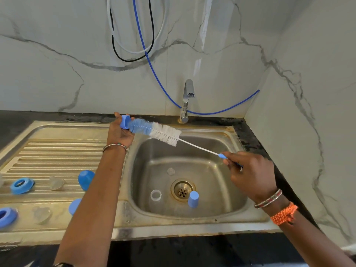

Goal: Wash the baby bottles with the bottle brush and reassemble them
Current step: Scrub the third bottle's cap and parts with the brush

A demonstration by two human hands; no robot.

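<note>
My left hand (119, 132) holds a small blue bottle part (125, 121) above the back edge of the draining board. The blue and white bristle head of the bottle brush (156, 131) touches that part. My right hand (250, 172) grips the brush's blue handle over the right side of the sink. In the steel sink basin (221, 180) stand a blue cap (193, 199) and a clear ring (156, 195), and a clear teat (170, 171) lies further back. On the draining board lie two blue collars (22, 185) (6, 216), blue caps (85, 179) and clear teats (56, 183).
A chrome tap (186, 101) stands at the back of the sink, no water running. A blue hose (154, 74) and black and white cables hang on the marble wall. The drain (182, 190) sits mid-basin. Dark worktop borders the sink on the right.
</note>
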